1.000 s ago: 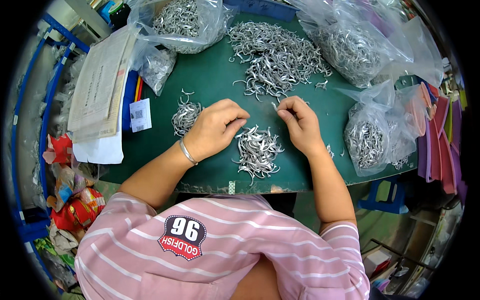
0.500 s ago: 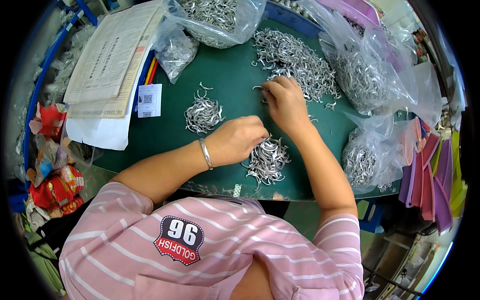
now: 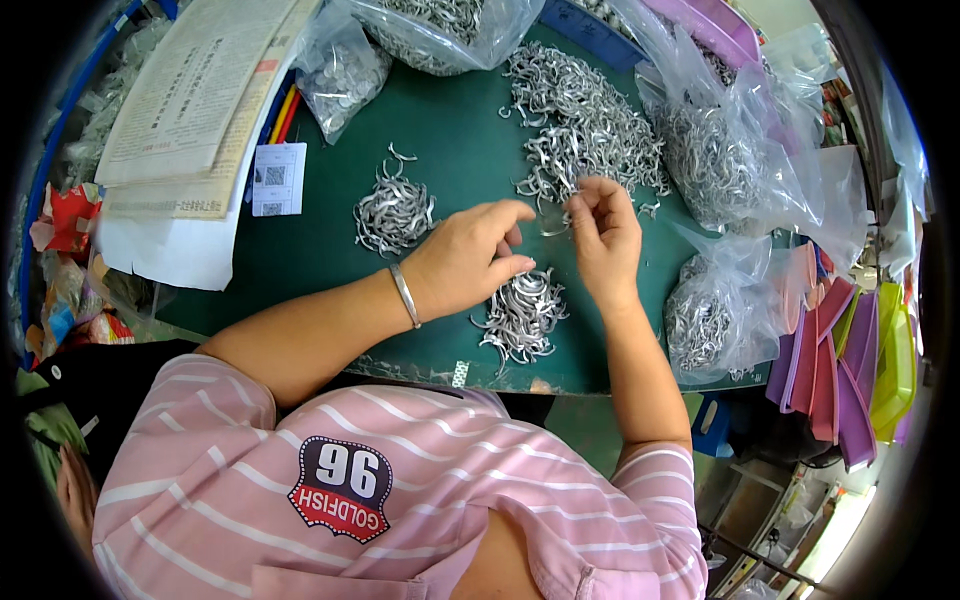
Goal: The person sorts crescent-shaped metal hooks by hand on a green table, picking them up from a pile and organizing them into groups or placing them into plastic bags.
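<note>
My left hand (image 3: 462, 258), with a silver bangle (image 3: 405, 296) at its wrist, is just above a small near pile of curved silver metal pieces (image 3: 523, 318). Its thumb and forefinger are spread with nothing visible between them. To its right, my right hand (image 3: 610, 235) is pinched at the near edge of a large heap of the same pieces (image 3: 590, 120). A small curved metal piece seems to be at its fingertips, partly hidden by the fingers. Left of my left hand lies another small pile (image 3: 394, 212).
Clear plastic bags of metal pieces (image 3: 705, 160) (image 3: 705, 320) line the right side of the green table (image 3: 300, 270). A bag of flat discs (image 3: 343, 85) and newspapers (image 3: 170, 120) are at the left. A blue bin (image 3: 590, 32) stands behind the heap. Coloured plastic trays (image 3: 825, 370) hang at right.
My left hand has lifted off the near pile, its thumb and forefinger now spread. My right hand has drawn back slightly from the heap toward me. The whole view has shifted a little.
</note>
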Demonstrator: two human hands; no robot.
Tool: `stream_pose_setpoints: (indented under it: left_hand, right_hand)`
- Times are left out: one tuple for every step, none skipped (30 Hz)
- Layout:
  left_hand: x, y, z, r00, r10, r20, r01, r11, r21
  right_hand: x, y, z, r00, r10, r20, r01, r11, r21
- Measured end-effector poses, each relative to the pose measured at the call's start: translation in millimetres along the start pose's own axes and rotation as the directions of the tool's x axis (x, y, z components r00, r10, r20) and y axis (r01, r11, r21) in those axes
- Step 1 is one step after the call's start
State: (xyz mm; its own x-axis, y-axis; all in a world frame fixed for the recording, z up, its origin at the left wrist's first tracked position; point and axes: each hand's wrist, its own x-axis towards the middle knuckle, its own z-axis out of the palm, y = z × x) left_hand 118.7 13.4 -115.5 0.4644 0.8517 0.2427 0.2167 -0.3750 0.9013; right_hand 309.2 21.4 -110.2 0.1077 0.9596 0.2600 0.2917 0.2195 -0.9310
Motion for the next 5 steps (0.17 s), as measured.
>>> stream_pose_setpoints:
  left_hand:
    - [0.5,0.7,-1.8,1.000,-0.006,0.006,0.006,1.000,-0.004]
    - [0.7,-0.2,-2.5,1.000,-0.013,0.012,0.013,1.000,-0.007]
    - [0.3,-4.0,-1.0,1.000,-0.017,0.026,0.017,1.000,0.002]
    - [0.9,-6.4,-1.6,0.999,-0.013,0.030,0.013,1.000,0.005]
    - [0.7,-7.6,-2.0,0.999,-0.010,0.034,0.009,1.000,0.009]
  right_hand:
    - [-4.0,-5.2,0.1,0.998,0.023,0.063,-0.021,0.999,-0.031]
    - [-3.8,1.1,-1.0,0.995,-0.022,0.096,0.037,0.987,-0.159]
    - [-2.7,10.5,-3.1,0.993,-0.003,0.121,0.028,0.977,-0.210]
    - [0.2,17.5,-4.7,0.990,0.010,0.141,0.027,0.966,-0.255]
    - [0.4,18.6,-6.9,0.986,0.105,0.130,-0.072,0.970,-0.233]
